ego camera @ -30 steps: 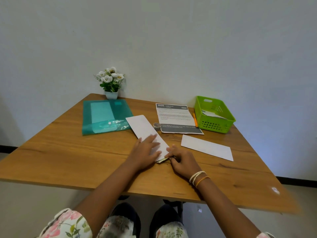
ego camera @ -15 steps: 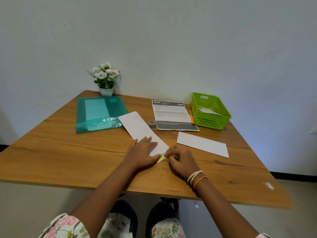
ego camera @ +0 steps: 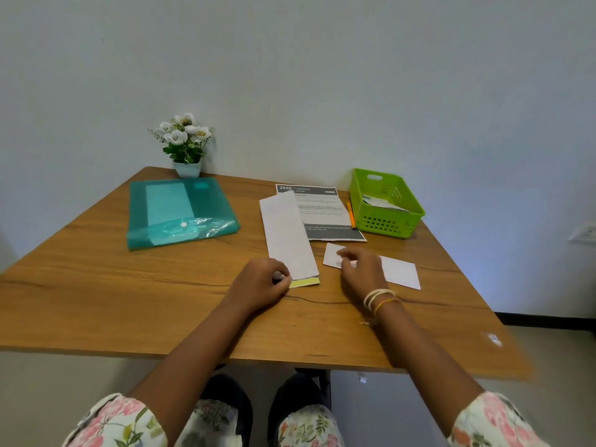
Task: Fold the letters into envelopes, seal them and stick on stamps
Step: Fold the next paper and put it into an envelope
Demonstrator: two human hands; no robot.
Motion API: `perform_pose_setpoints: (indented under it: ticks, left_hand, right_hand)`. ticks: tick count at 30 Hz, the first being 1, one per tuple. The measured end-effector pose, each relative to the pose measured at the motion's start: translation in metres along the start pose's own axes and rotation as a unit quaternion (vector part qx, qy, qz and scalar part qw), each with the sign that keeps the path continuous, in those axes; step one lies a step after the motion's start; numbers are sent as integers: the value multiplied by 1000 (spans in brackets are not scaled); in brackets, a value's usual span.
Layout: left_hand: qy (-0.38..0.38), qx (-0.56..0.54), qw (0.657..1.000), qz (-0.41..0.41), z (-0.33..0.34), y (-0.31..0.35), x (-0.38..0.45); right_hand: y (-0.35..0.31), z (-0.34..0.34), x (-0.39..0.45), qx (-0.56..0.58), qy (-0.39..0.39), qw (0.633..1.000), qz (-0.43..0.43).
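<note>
A long white envelope lies on the wooden table, its far end resting over a printed sheet. A yellow-green strip shows at its near end. My left hand is curled on the envelope's near left corner and pinches it. My right hand hovers, blurred, over a second white envelope to the right. Its fingers are curled, and I cannot tell whether they hold anything.
A teal plastic folder lies at the back left, with a small flower pot behind it by the wall. A green basket holding papers stands at the back right, an orange pen beside it.
The long envelope has swung more upright and now overlaps the printed sheet. My right hand left the yellow strip and moved right over the second envelope. My left hand slid to the envelope's near corner.
</note>
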State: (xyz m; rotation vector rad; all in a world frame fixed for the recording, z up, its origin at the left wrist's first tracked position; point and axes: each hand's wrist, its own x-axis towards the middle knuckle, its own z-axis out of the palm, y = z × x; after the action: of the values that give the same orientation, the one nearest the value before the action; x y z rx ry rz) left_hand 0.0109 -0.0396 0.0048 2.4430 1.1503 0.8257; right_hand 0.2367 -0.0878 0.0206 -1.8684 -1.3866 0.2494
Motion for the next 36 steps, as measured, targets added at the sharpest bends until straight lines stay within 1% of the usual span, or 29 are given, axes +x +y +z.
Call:
perform_pose_setpoints:
  ticks: [1, 2, 4, 6, 8, 10, 14, 16, 21, 26, 28, 31, 36]
  left_hand:
    - [-5, 4, 1000, 2, 1, -1, 1]
    - [-16, 16, 1000, 4, 3, -2, 4]
    - [-52, 49, 997, -1, 5, -4, 7]
    - [-84, 75, 994, -7, 6, -5, 10]
    - [-90, 86, 992, -11, 7, -7, 12]
    - [-73, 79, 994, -24, 8, -9, 13]
    - [-25, 81, 996, -38, 7, -12, 13]
    - [-17, 80, 996, -40, 7, -13, 12]
    - [-29, 12, 998, -53, 6, -14, 13]
    - [-39, 31, 998, -49, 4, -13, 12]
    - [-40, 30, 997, -52, 3, -13, 12]
    - [-42, 30, 997, -59, 2, -12, 12]
    - [-28, 33, 998, -48, 2, -10, 11]
  right_hand:
    - [7, -7, 15, -37, -11, 999, 23]
    - [14, -15, 28, -90, -41, 994, 37]
    - [24, -27, 47, -191, -128, 972, 58]
    - [25, -34, 56, -249, -194, 945, 82]
    - [25, -37, 59, -279, -218, 932, 76]
    - [25, -38, 59, -286, -222, 929, 73]
    - [24, -36, 54, -216, -208, 949, 99]
    - [20, -34, 49, -197, -195, 955, 104]
    - [14, -30, 38, -165, -208, 961, 77]
    - [10, -31, 31, -94, -226, 967, 72]
    - [7, -34, 27, -48, -226, 969, 91]
    - [3, -40, 20, 13, -242, 962, 126]
    - [-2, -40, 8, 56, -279, 945, 160]
